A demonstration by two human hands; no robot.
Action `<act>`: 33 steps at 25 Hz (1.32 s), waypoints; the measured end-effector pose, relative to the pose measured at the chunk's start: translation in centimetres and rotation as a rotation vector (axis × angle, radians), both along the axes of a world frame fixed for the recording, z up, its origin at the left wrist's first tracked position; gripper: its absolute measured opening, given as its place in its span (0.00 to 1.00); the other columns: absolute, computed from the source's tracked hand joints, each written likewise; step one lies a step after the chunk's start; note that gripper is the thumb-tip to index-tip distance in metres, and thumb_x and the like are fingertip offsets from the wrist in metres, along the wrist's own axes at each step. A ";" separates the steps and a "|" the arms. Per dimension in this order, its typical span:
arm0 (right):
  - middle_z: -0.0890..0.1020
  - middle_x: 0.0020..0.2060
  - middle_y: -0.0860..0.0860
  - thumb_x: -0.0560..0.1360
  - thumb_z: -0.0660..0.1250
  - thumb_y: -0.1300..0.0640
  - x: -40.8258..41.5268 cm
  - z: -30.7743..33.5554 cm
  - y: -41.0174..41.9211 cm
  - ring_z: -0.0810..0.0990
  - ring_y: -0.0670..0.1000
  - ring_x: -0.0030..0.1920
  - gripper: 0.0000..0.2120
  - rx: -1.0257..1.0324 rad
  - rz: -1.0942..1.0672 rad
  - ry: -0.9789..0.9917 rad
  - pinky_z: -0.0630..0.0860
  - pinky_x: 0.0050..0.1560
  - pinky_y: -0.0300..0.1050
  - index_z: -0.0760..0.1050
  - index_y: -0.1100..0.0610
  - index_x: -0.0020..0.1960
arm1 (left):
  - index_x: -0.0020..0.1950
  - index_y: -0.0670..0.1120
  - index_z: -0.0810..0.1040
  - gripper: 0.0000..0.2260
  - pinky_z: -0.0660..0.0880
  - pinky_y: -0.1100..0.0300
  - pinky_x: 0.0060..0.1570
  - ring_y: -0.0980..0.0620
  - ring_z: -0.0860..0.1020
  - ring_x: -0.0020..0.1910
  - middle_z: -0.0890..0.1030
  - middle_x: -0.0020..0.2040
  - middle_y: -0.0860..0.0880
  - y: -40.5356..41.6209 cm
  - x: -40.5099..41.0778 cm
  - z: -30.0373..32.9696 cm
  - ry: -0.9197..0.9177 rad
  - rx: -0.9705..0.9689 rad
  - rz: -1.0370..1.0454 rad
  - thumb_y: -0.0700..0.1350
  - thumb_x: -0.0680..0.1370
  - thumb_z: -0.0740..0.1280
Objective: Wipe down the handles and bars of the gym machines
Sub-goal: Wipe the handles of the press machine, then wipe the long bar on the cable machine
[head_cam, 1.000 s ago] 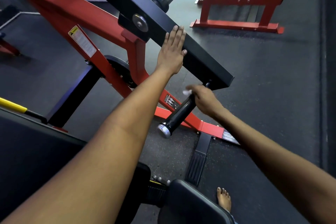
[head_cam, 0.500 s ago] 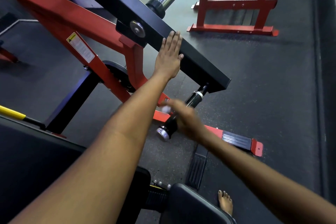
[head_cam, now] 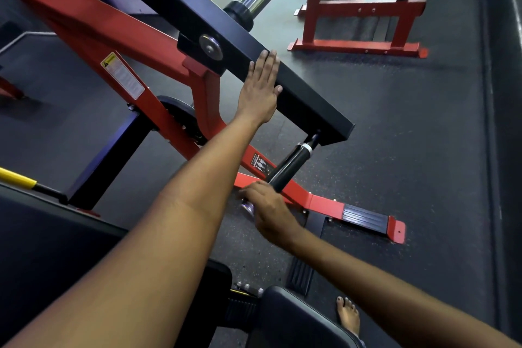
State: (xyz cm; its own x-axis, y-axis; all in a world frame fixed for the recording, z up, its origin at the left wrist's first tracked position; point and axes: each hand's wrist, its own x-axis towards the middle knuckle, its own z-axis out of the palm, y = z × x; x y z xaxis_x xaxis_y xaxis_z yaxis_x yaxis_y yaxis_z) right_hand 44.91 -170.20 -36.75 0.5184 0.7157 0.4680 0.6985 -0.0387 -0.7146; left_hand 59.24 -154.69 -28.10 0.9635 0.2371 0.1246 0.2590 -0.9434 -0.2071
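Head view: left hand [head_cam: 261, 90] lies flat, fingers straight and together, pressed against the side of the black arm [head_cam: 296, 85] of the machine, just as it did half a second ago and a second ago. Right hand [head_cam: 267, 206] is curled round the lower end of the black handle [head_cam: 288, 168], which hangs down and to the left from the end of the arm. A second ago this hand gripped the top of the handle, close under the arm, with a bit of white cloth showing at its fingers; half a second ago it was blurred near the lower part; now it covers the bottom end, and only a sliver of the silver end cap [head_cam: 248, 207] shows beside the fingers. The upper part of the handle and its silver collar are now bare. Whether the cloth is in the hand cannot be told. Behind the handle runs the red frame [head_cam: 118, 37], its foot [head_cam: 364, 217] on the dark floor [head_cam: 409, 135]. A bare foot [head_cam: 348, 315] stands beside the seat pad [head_cam: 296, 322].
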 end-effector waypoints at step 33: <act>0.78 0.43 0.49 0.71 0.72 0.56 6.4 11.8 -40.7 0.77 0.51 0.45 0.06 -0.092 -0.692 -0.158 0.70 0.48 0.47 0.76 0.57 0.42 | 0.66 0.46 0.76 0.15 0.66 0.53 0.68 0.49 0.73 0.66 0.77 0.66 0.49 -41.1 -14.9 5.0 -0.315 -0.543 -0.052 0.47 0.81 0.62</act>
State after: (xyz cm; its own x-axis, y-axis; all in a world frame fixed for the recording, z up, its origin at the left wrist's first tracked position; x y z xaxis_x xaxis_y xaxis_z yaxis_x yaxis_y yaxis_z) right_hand 51.28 -210.94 -25.00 0.7990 0.2870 0.5285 0.5866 -0.5657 -0.5796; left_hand 44.32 -195.75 -23.13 0.9121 0.3000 0.2795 0.1802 -0.9056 0.3838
